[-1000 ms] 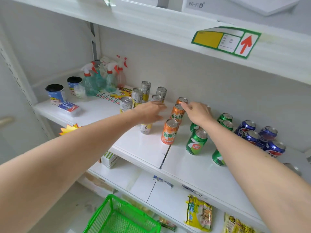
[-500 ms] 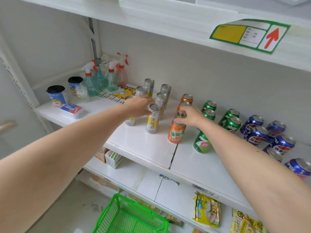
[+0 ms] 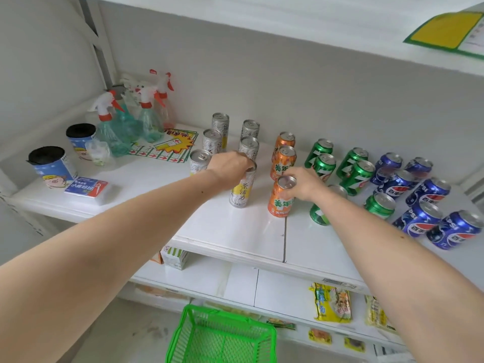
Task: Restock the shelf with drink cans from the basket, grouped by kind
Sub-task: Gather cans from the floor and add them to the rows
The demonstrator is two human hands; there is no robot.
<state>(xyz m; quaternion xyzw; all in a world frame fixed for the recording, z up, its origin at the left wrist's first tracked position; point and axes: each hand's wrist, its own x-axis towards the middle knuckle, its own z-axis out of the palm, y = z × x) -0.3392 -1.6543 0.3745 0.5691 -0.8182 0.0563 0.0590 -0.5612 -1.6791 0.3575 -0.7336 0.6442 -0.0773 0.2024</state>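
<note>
The left hand (image 3: 230,166) has its grip clenched over the top of a tall silver can (image 3: 242,188) with a yellow label, which stands upright on the shelf (image 3: 230,231). The right hand (image 3: 305,186) has its grip curled round the upper body of an orange can (image 3: 280,199), also upright, just beside the silver one and nearest the shelf's front.

Behind the left grip stand more silver cans (image 3: 218,132) in two short rows, one of them touching or nearly touching the wrist. Behind the right grip are two more orange cans (image 3: 284,158). Beyond the right wrist the green cans (image 3: 355,171) cluster, one half hidden under the forearm, and further out lie the blue cans (image 3: 424,205), crowded together.

The green basket (image 3: 222,336) sits below both arms on the floor side; its visible part looks empty.

The risks, as I judge them: the right forearm hangs low over the green cans, so drawing it back carelessly could tip one. The tall silver cans are narrow and top-heavy, so a sideways nudge from the left wrist could topple a neighbour into its row.
</note>
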